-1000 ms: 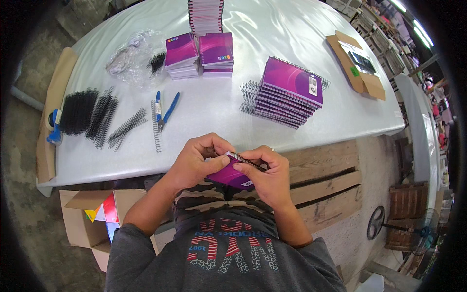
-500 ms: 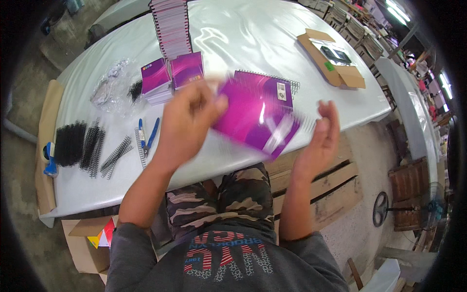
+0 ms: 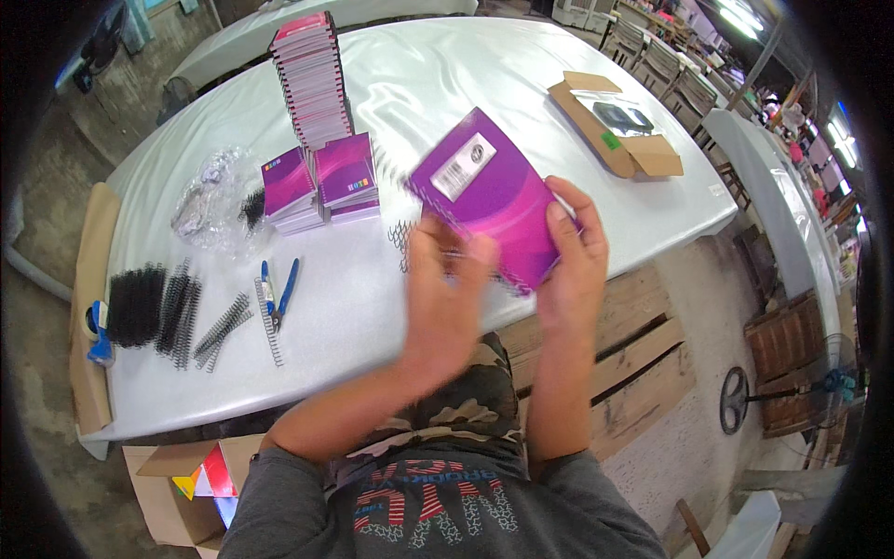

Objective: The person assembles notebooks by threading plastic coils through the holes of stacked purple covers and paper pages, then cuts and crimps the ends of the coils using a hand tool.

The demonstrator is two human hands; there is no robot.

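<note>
A purple and magenta spiral notebook (image 3: 507,210) is held up tilted over the table, its face with a white label toward me. My right hand (image 3: 573,252) grips its right edge, thumb in front and fingers partly behind. My left hand (image 3: 445,298) is at the lower left edge, beside the dark wire coil (image 3: 507,279); it is smeared by motion, so its hold is unclear. More coil loops (image 3: 400,244) show just left of that hand; what they belong to is hidden.
Two short piles of purple booklets (image 3: 291,182) stand before a tall stack of bound notebooks (image 3: 312,84). Leftward lie black coils (image 3: 135,306), blue-handled pliers (image 3: 282,296), crumpled clear plastic (image 3: 212,200) and a tape dispenser (image 3: 99,334). An open cardboard box (image 3: 624,126) is far right.
The notebook has been turned, so its label is now at the upper left. My right hand has taken its right edge; my left hand has moved right and down to the coil side.
</note>
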